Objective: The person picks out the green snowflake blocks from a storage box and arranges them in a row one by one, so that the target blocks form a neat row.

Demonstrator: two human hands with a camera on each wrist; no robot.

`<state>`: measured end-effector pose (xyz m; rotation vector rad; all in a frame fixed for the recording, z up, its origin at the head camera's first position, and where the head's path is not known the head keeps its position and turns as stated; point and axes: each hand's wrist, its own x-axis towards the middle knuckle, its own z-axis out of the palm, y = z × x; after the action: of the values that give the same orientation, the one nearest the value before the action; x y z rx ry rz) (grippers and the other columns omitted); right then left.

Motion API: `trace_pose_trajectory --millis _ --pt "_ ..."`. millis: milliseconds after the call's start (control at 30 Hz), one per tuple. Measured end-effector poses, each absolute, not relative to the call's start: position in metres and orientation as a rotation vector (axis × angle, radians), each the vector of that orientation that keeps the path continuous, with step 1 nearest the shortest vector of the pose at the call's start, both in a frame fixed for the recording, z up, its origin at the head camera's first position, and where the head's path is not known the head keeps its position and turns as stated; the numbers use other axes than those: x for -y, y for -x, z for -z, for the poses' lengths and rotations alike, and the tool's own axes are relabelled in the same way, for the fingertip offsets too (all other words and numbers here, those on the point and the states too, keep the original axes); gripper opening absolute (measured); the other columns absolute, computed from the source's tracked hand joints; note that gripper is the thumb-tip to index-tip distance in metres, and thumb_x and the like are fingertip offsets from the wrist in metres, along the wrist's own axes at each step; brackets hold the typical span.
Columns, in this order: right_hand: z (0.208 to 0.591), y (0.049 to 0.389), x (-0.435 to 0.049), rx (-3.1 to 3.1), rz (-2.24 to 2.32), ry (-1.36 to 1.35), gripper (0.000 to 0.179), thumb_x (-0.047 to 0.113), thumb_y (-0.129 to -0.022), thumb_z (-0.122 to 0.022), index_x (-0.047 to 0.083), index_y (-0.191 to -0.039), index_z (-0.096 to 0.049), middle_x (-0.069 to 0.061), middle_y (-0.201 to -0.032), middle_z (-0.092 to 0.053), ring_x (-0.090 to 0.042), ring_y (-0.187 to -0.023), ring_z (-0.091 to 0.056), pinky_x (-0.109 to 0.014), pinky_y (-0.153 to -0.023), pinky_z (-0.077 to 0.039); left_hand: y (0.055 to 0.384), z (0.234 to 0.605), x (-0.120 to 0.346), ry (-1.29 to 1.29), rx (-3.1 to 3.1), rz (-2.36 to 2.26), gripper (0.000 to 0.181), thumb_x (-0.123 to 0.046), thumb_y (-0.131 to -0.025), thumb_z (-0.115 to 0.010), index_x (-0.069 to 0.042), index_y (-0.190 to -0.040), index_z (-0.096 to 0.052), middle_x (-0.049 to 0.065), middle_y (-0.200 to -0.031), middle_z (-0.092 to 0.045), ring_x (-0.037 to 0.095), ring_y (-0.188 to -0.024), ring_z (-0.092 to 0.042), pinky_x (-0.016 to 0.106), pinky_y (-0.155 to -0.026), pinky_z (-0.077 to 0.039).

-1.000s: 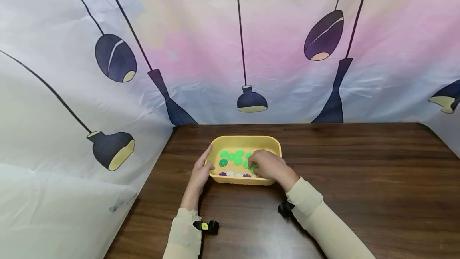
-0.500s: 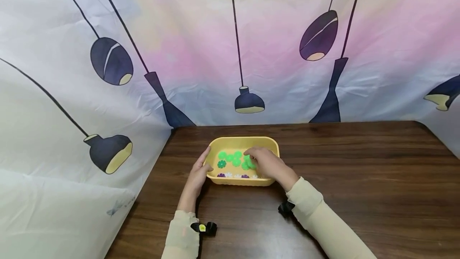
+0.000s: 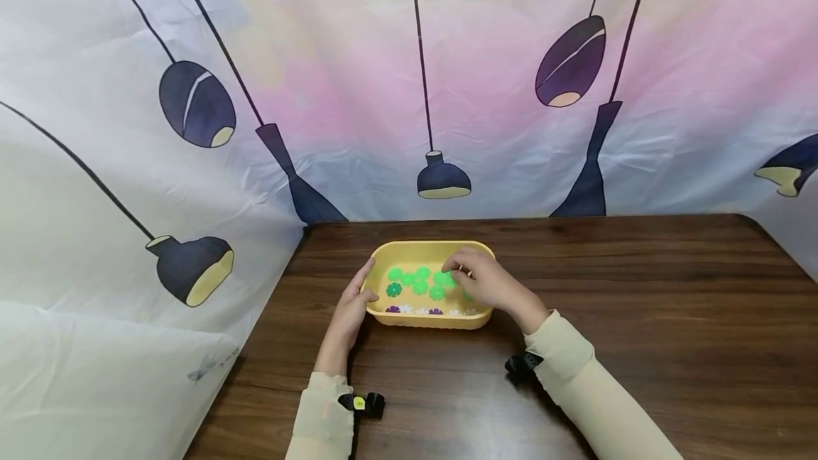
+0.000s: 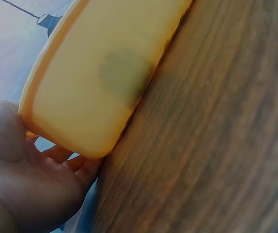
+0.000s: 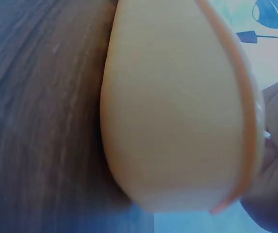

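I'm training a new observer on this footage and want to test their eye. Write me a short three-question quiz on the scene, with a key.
1. Multiple choice: which part of the yellow, round-cornered plastic tray does the left hand grip?
A) Its far long side
B) Its left end
C) Its right end

2. True or false: the dark green flower-shaped piece lies nearer the right hand than the left.

3. Fill in: purple flower-shaped pieces and ____ ones lie along the tray's near side.

Key
1. B
2. False: the dark green flower-shaped piece lies nearer the left hand; the right hand is over the tray's right part.
3. White
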<state>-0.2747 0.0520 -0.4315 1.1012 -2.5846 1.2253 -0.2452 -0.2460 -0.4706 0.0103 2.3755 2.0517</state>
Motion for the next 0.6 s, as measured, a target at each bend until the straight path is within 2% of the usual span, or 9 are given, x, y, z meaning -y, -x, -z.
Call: trace_pose_trajectory --millis 200,600 --pt "0.419 0.276 -0.075 2.610 -1.137 -1.098 0.017 -0.001 -0.103 -0.062 0.003 -0.113 -0.074 -0.010 -0.107 -0.072 -0.019 -0.092 -0.065 -0.039 -0.081 -0.056 0.245 0.472 0.247 -0.004 -2.352 -2.060 0.080 0.006 -0.090 -0.045 -0.014 -0.167 -0.032 0.006 -0.175 -0.021 0.028 -0.160 -0.012 0.047 -0.123 -0.020" --pt "0.405 0.278 -0.122 2.721 -1.287 -0.991 0.010 0.008 -0.104 -0.065 0.006 -0.108 -0.074 -0.003 -0.094 -0.072 -0.015 -0.077 -0.061 -0.033 -0.068 -0.052 0.245 0.469 0.244 -0.019 -2.411 -2.004 0.071 0.003 -0.095 -0.041 -0.011 -0.164 -0.038 0.013 -0.174 -0.022 0.033 -0.160 -0.013 0.053 -0.127 -0.015"
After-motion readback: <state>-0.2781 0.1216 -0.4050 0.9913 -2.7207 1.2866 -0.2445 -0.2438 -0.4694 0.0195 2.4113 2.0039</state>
